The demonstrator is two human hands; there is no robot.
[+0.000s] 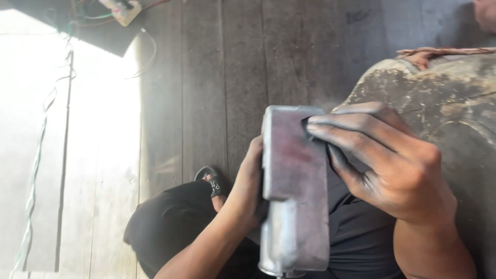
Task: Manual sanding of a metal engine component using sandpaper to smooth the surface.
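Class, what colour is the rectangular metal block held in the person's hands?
Dull silver-grey with a faint reddish tinge on the metal block, seen best in the head view.

We see a dull silver-grey rectangular metal casting (294, 191) with a faint reddish-purple tinge across its broad face. Dark grey soot coats the fingers of our right hand (392, 170); our left hand (248, 191) is less stained. Our black cloth trousers (170, 222) are plain. The weathered grey-brown wooden floor planks (227, 72) show dark seams. A thin green wire (32, 181) crosses the sunlit, washed-out white patch.
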